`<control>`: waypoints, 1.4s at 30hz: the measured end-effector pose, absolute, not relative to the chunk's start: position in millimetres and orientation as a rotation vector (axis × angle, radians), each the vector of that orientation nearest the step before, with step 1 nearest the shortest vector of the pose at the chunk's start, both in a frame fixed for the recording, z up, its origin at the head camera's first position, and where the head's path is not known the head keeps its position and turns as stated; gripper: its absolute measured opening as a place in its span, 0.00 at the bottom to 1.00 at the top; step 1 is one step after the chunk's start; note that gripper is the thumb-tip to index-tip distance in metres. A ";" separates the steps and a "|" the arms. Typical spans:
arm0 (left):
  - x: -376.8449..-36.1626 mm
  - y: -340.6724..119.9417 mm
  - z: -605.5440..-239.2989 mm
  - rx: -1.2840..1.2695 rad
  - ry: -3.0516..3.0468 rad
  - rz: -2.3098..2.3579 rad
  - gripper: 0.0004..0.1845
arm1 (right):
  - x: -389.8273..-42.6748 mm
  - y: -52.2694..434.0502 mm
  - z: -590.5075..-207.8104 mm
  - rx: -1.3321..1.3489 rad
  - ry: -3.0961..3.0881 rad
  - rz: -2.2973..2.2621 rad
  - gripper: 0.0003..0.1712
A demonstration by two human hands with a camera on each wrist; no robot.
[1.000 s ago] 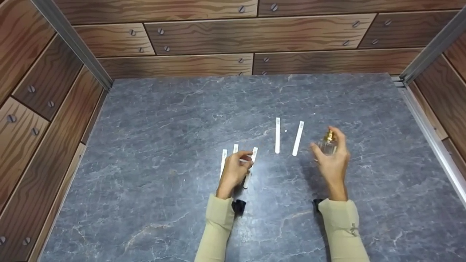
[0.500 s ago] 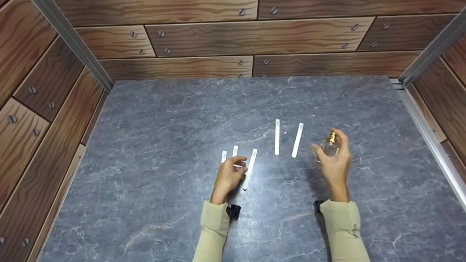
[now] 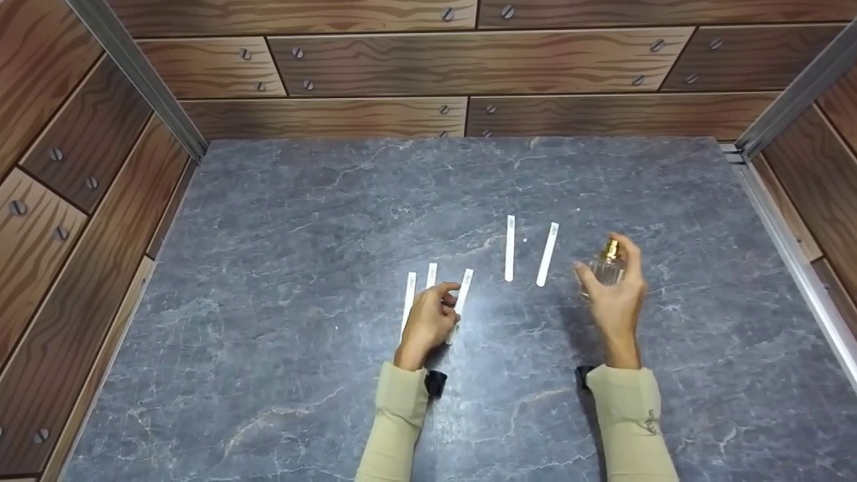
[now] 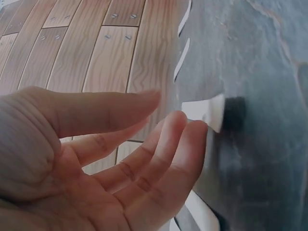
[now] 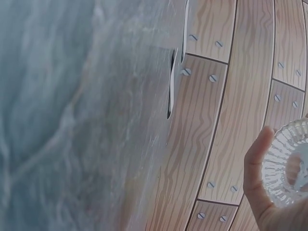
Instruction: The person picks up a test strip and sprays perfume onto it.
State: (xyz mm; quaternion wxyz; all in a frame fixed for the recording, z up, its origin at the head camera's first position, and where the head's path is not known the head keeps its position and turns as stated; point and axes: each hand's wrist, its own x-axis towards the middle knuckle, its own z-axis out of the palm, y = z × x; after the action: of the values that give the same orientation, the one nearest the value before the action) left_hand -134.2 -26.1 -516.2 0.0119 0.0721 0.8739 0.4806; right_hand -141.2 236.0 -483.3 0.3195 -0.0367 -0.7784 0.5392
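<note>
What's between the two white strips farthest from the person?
A white speck, too small to identify, on otherwise bare table between the left strip and the right strip; the head view shows it.

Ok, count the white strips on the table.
5: three white strips around the left hand, which partly covers some; two white strips farther back, toward the right hand. More could hide underneath.

1. head view: fairly bright, even light; pale glare spreads on the tabletop (image 3: 495, 402) near the left hand (image 3: 428, 320).
2. a soft shadow lies just left of the right hand (image 3: 617, 294); print on the strips (image 3: 509, 251) is too small to read.
3. left wrist view: tabletop smeared, fingers clearer.
4. right wrist view: hazy, tabletop blurred, planks (image 5: 245, 96) bowed, bottle (image 5: 275, 171) glinting.
</note>
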 end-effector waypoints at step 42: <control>-137.3 -15.2 -523.6 0.375 2.769 1.537 0.20 | -141.8 231.9 -485.2 -0.089 -2.055 1.425 0.35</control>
State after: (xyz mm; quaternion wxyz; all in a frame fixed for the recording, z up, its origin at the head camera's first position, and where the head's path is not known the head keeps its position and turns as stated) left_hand -137.3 -15.2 -523.6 -0.0241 0.1176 0.8680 0.4819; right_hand -141.8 231.9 -485.2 0.3143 -0.0336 -0.7797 0.5405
